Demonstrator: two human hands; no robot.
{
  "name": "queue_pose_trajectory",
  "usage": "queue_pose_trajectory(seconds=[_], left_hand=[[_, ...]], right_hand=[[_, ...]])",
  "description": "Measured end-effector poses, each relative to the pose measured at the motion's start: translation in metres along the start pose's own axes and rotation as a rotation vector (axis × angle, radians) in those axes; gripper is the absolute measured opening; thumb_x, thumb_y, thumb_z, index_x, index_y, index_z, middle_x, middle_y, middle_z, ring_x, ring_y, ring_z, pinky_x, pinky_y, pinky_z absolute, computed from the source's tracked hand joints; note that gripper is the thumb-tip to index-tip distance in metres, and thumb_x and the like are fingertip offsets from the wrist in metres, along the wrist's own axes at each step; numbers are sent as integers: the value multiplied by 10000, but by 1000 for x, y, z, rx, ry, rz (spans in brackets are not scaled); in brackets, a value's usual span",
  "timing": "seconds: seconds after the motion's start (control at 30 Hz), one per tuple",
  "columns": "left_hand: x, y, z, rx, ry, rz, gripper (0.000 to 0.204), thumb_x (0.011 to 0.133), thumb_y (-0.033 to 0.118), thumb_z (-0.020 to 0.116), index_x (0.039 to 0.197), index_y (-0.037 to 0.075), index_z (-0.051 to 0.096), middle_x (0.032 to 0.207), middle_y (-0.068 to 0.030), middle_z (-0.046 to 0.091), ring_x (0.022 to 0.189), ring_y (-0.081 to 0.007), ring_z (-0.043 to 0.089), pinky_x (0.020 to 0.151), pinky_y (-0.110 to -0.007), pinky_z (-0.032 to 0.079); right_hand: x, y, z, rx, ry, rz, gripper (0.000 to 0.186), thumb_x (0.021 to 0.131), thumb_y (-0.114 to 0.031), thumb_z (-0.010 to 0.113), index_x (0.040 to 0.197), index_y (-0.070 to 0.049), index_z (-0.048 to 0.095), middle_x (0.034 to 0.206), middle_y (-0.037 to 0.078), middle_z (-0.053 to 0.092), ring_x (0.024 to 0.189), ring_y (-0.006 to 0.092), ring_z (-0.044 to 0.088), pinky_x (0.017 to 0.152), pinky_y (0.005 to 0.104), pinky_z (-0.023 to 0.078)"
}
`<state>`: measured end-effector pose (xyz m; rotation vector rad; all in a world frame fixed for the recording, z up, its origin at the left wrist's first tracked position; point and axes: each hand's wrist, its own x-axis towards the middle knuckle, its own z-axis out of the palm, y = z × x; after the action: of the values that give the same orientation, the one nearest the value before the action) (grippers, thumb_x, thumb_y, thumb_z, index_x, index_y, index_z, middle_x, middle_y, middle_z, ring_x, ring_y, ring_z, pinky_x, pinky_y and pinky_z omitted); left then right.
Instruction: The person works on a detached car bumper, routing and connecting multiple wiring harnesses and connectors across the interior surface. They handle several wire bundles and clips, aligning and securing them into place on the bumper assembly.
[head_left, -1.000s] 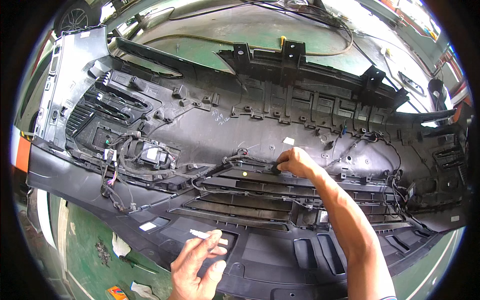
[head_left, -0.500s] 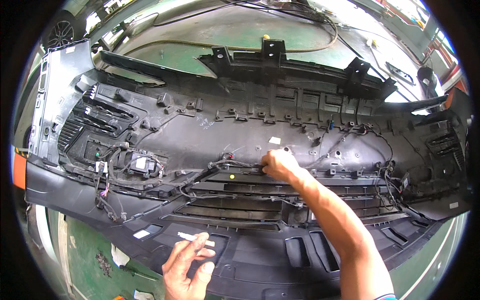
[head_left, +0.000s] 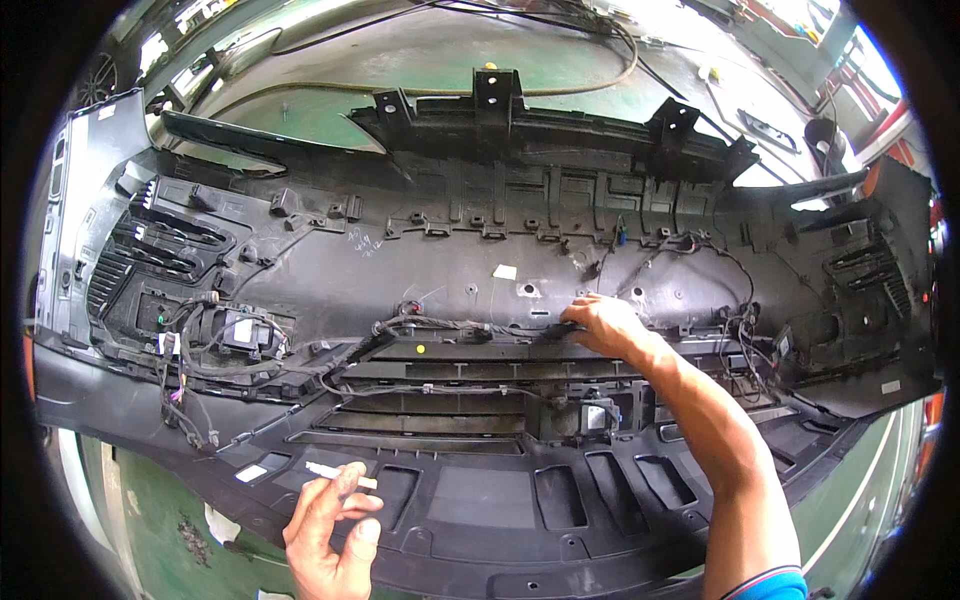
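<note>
Over green floor [head_left: 150, 535], right hand [head_left: 608, 326] pinches black harness [head_left: 450, 323], likely soft, best held mid-bundle; left hand [head_left: 330, 535] grips white stick [head_left: 325, 470].

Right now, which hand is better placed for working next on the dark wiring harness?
Probably the right hand: it is at the dark wiring harness, while the left hand is well away from it, holding a slim white stick.
</note>
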<state>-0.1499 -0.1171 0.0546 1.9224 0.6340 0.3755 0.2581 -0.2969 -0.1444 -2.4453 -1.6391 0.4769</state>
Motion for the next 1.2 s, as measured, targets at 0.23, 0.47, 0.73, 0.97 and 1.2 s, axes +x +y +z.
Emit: queue_pose_trajectory(seconds=[0.23, 0.47, 0.73, 0.97, 1.2], left_hand=[[-2, -7, 10, -39, 129, 15, 449, 925, 70, 677, 1365, 5, 619, 1230, -160, 657, 925, -215, 698, 812, -295, 550], [-3, -14, 11, -37, 131, 48, 512, 933, 137, 682, 1424, 34, 583, 1249, -172, 629, 881, -183, 687, 803, -290, 541], [-2, -5, 5, 11, 19, -15, 427, 960, -35, 599, 1387, -42, 587, 1345, -144, 619, 1012, -202, 680, 899, -296, 528], [-1, 2, 9, 53, 21, -25, 428, 953, -62, 592, 1380, -47, 584, 1349, -141, 618, 1012, -205, 680, 901, -295, 527], [-1, -1, 7, 66, 44, -9, 422, 954, -62, 591, 1377, -46, 586, 1339, -142, 622, 1010, -201, 682, 892, -294, 531]], right_hand=[[12, 3, -4, 325, -93, 183, 295, 851, -233, 763, 1105, -83, 750, 978, 155, 750, 951, 333, 721, 868, 418, 560], [18, 20, -30, 302, 31, 145, 316, 882, -297, 720, 1115, -87, 762, 1043, 161, 760, 991, 327, 725, 890, 428, 554], [-46, 104, -78, 113, 267, 411, 275, 844, -252, 714, 1040, -67, 769, 975, 158, 763, 938, 338, 732, 859, 418, 568], [-56, 97, -20, -91, 312, 293, 273, 865, -183, 687, 1129, -139, 738, 1072, 106, 717, 1025, 342, 685, 890, 432, 564], [-17, 80, -5, -344, 12, 158, 258, 888, -176, 667, 1142, -197, 710, 1093, 39, 720, 1095, 274, 671, 943, 400, 554]])
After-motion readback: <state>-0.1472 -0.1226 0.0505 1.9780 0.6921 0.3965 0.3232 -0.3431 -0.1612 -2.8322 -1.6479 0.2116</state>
